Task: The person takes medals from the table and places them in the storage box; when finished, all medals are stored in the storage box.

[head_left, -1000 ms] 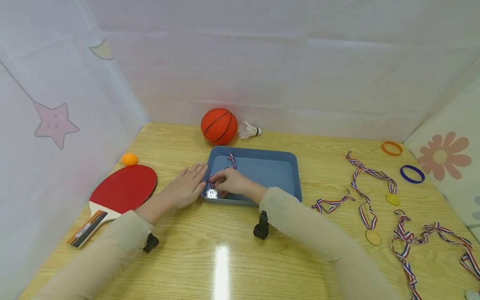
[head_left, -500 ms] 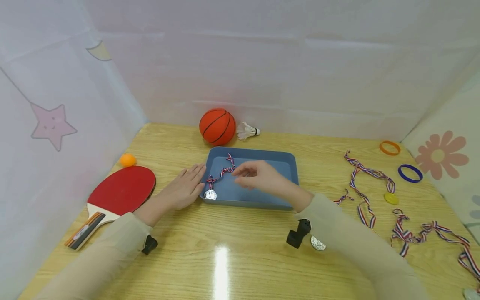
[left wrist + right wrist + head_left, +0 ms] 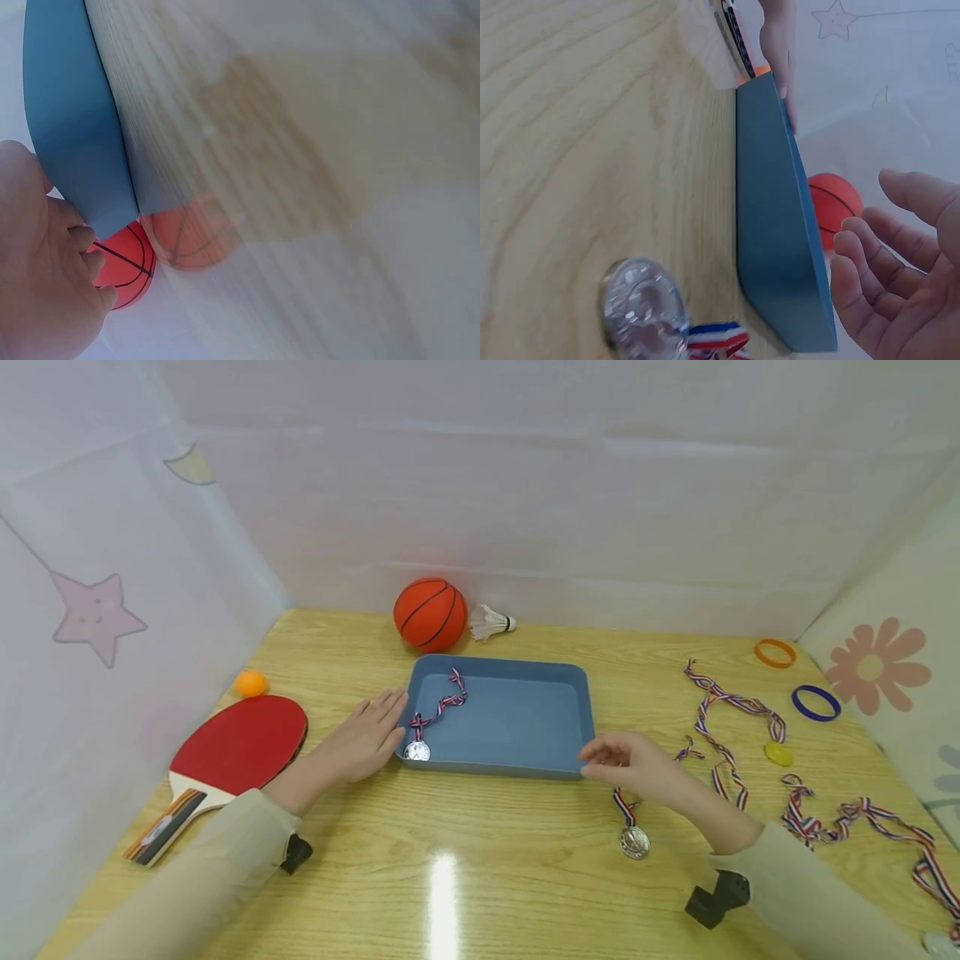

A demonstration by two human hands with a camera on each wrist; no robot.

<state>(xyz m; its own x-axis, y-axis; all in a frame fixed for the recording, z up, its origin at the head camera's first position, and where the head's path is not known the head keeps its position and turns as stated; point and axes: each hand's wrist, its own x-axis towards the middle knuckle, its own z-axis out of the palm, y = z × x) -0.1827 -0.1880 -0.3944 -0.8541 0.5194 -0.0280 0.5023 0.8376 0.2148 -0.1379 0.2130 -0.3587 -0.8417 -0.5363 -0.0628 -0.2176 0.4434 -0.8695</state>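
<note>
A shallow blue-grey tray (image 3: 510,770) sits mid-table. Along its left side lies a silver medal (image 3: 417,751) with a striped ribbon. My left hand (image 3: 363,739), fingers straight, rests against the tray's left rim; the left wrist view shows its fingers by the tray wall (image 3: 75,112). My right hand (image 3: 633,768) hovers by the tray's front right corner, fingers loosely bent and holding nothing. Beneath it, a second silver medal (image 3: 634,842) lies on the table, its ribbon partly hidden by the hand; the right wrist view has this medal (image 3: 645,309) in the foreground.
Behind the tray are an orange-red basketball (image 3: 430,615) and a shuttlecock (image 3: 492,622). A red table tennis bat (image 3: 240,745) and orange ball (image 3: 251,683) lie left. On the right are a gold-coloured medal (image 3: 778,753), tangled ribbons, an orange wristband (image 3: 775,652) and a blue wristband (image 3: 816,702).
My right hand has let go of the medal in the tray and moved right, out past the tray's front right corner. The left hand has stayed at the left rim.
</note>
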